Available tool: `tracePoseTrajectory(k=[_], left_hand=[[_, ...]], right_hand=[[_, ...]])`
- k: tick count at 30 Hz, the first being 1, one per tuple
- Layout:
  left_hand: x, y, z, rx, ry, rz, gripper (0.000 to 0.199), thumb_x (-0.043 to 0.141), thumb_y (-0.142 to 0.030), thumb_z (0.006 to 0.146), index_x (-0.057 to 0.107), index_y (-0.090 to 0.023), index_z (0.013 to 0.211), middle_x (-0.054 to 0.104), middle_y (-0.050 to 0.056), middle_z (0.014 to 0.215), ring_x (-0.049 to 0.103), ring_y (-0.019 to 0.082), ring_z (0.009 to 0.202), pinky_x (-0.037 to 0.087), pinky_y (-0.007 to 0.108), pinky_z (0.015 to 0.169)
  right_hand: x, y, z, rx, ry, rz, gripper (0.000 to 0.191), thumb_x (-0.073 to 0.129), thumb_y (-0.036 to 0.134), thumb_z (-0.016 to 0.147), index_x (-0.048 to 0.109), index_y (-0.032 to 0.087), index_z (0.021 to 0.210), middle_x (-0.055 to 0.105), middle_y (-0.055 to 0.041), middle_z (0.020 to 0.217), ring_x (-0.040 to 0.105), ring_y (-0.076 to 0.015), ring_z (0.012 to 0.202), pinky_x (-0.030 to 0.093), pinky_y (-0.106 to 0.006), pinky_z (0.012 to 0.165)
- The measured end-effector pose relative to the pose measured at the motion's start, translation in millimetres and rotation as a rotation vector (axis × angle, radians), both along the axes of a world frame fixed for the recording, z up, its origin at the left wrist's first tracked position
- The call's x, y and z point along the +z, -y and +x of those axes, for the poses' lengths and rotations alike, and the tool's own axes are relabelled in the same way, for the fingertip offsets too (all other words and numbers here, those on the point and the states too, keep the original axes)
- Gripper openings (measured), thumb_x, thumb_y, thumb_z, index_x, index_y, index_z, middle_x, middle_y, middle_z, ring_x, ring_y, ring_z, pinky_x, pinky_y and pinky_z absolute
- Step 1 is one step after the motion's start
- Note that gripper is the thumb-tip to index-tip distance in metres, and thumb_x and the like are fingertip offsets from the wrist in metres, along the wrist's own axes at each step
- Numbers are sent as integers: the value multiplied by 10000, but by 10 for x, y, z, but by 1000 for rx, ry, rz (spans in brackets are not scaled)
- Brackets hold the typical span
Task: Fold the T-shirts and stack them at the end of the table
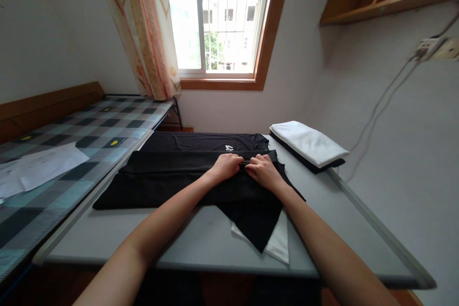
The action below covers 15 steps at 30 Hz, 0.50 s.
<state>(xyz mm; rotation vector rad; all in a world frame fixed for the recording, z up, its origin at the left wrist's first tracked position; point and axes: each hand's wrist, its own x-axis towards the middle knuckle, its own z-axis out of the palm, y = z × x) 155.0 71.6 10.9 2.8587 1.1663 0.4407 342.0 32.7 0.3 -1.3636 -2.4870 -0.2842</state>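
Observation:
A black T-shirt (pixel 154 181) lies across the table, its body stretched to the left and one side folded over. Part of a small white print shows beyond the fold. My left hand (pixel 228 165) pinches the dark cloth near the shirt's right end. Close beside it, my right hand (pixel 261 169) is closed on the same fabric, the fingertips of both hands nearly touching. A black sleeve (pixel 260 229) points toward me over the table. From beneath it sticks out a piece of white cloth (pixel 279 244), the rest of it hidden.
At the table's (pixel 351 229) back right sits a folded white garment (pixel 304 141) on a folded black one (pixel 319 168). A checked bed (pixel 118 124) with papers (pixel 46 167) adjoins the left edge. A wall shelf (pixel 390 0) hangs at upper right, near plugged-in cables (pixel 380 105).

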Motion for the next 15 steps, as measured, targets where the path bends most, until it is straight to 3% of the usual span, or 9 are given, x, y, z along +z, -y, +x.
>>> tracePoseTrajectory(k=[6,10,15], left_hand=[[-32,-31,-4,83,171,-36,353,546,-153,839,669,-242,1158,718,22,1102,661,184,1009,508,278,901],[-25,-36,4,114,207,-56,359,552,-141,839,669,-246,1162,721,20,1080,665,176,983,508,282,916],[-17,-42,8,124,244,-41,350,543,-135,845,670,-240,1154,720,20,1083,668,174,982,513,281,908]], right_hand=[[-36,7,-94,-216,-331,-191,211,538,250,906,709,223,1026,710,-14,731,635,-174,659,399,-277,654],[-104,-28,-78,-15,-522,-252,199,542,202,877,715,204,975,737,-36,858,679,-181,764,478,-277,715],[-161,-66,-50,189,-552,-205,241,520,174,879,734,207,985,713,-75,1053,669,-207,953,513,-342,870]])
